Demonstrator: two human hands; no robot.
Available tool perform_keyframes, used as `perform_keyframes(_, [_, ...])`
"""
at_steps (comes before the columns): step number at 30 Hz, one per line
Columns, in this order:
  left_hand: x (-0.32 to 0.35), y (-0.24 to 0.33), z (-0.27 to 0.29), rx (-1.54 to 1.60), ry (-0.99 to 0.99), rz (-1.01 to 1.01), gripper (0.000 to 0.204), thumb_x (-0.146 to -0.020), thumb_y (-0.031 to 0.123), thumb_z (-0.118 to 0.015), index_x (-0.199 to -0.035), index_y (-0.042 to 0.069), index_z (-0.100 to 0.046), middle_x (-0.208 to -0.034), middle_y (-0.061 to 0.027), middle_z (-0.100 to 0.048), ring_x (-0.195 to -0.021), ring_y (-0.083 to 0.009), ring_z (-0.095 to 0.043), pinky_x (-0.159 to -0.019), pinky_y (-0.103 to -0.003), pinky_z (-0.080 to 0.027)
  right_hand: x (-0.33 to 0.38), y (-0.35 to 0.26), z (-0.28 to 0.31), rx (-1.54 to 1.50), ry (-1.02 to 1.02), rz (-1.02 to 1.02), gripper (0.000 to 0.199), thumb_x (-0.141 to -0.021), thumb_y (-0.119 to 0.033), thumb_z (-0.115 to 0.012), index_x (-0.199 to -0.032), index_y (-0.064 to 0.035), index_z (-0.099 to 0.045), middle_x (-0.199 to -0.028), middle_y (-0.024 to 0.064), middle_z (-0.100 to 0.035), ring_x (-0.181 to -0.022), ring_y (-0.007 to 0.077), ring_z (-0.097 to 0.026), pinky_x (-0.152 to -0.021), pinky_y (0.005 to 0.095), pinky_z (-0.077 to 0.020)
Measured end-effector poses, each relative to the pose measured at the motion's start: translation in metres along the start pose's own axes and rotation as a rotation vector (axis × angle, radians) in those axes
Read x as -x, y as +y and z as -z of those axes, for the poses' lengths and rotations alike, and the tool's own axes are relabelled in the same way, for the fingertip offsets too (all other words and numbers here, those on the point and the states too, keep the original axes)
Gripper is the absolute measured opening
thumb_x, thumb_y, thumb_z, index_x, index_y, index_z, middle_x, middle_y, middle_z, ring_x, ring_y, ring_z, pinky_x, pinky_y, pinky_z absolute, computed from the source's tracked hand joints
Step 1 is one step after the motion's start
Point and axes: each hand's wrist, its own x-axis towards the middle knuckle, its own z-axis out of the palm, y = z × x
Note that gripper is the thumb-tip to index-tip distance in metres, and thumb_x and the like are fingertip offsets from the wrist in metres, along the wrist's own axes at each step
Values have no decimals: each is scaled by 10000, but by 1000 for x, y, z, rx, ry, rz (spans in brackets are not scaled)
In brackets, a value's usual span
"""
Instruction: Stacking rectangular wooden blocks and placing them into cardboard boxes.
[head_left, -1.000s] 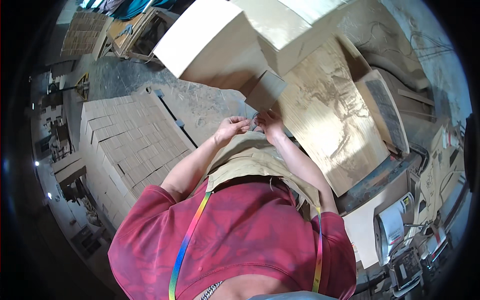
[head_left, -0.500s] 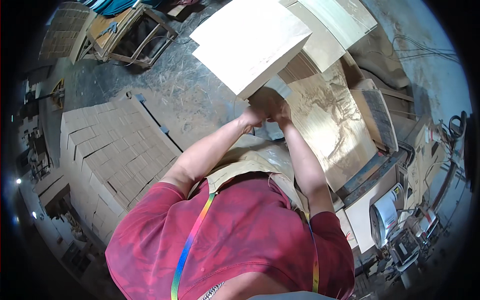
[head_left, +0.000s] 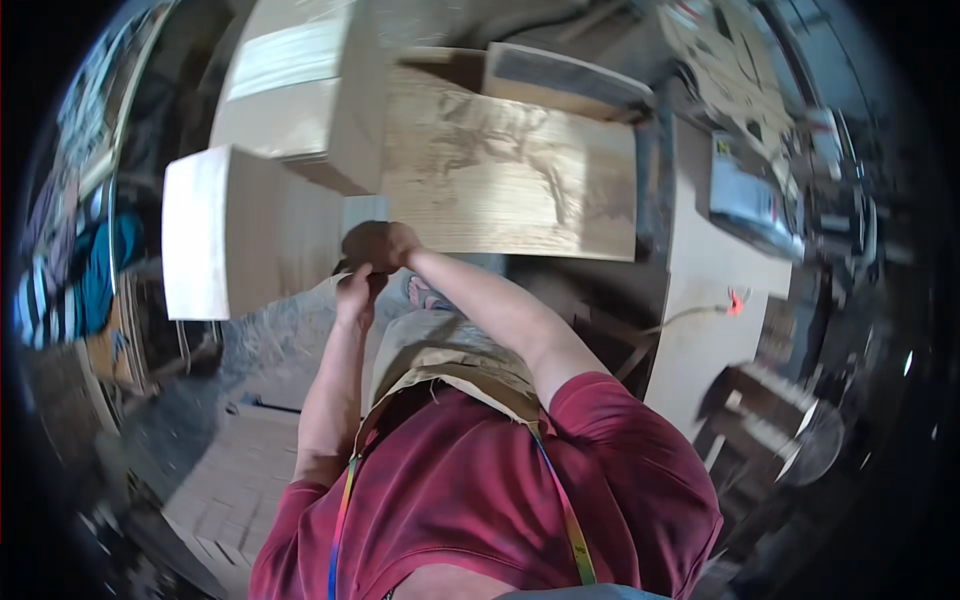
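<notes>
Workshop clutter and a dusty floor (head_left: 250,340) ring the person. One pale wooden panel (head_left: 235,232) stands just left of the two hands, which meet at its right edge. The right hand (head_left: 378,245) is curled into a fist against that edge, likely steadying it; the left hand (head_left: 355,292) below seems pressed to the same spot, though blur hides how its fingers close. Behind lies one large grained board (head_left: 505,170), flat on a stack, beside a white worktop (head_left: 705,300).

pale cardboard box (head_left: 240,232), tilted, held aloft
</notes>
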Motion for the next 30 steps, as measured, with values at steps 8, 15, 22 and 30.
perform_keyframes(8, [-101, 97, 55, 4, -121, 190, 329, -1037, 153, -645, -1282, -56, -580, -1195, -258, -687, -1047, -369, -697, -979, -488, -599, 135, -40, 38, -1046, 255, -1009, 408, -1013, -346, -636, -980, 43, -756, -761, 147, -726, -647, 241, -700, -650, 396, -576])
perform_keyframes(15, [-200, 179, 74, -1142, -868, -176, 314, -1042, 158, -625, -1292, -33, -623, -1278, -217, -681, -1148, -353, -658, -1035, -428, -538, 371, -100, -110, -1113, 870, -1782, 402, -1016, -321, -653, -882, 52, -721, -708, 153, -675, -650, 274, -690, -591, 384, -559])
perform_keyframes(22, [-116, 109, -77, -1364, -947, -102, 150, -1028, 160, -653, -1055, 12, -643, -969, -127, -634, -840, -240, -598, -743, -343, -480, 412, -219, -240, -1607, 1609, -2101, 370, -1041, -276, -575, -885, 39, -691, -765, 200, -690, -596, 302, -695, -488, 395, -547])
perform_keyframes(30, [-40, -12, -258, -1606, -1006, 30, 186, -1012, 159, -679, -868, 43, -663, -743, -50, -613, -580, -146, -551, -512, -266, -447, 245, -321, -321, -1883, 1918, -1611, 285, -1052, -264, -604, -1041, 16, -656, -908, 185, -679, -712, 305, -715, -570, 389, -570])
